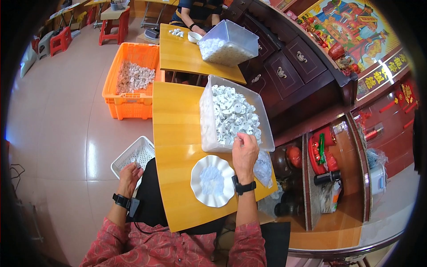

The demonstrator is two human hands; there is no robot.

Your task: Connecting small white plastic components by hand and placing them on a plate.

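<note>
My right hand (245, 155) reaches over the near wall of a clear plastic bin (210, 133). Its fingers are pinched beside a heap of small white plastic parts (233, 111); whatever is between them is too small to name. Down at my left side, my left hand (129, 175) is over the near rim of a white perforated basket (119, 165). Its fingers are curled together, with a small pale spot at the tips that I cannot identify. A white scalloped dish (195, 189) on the yellow table (178, 147) holds small pale bluish pieces (212, 180).
A bag of pale pieces (263, 170) lies right of my right wrist. An orange crate (132, 100) with translucent parts stands on the floor. Across a second table (184, 55), another person's hand (199, 30) is near a bin (233, 46). Dark drawers (284, 66) and shelves (338, 200) line the right.
</note>
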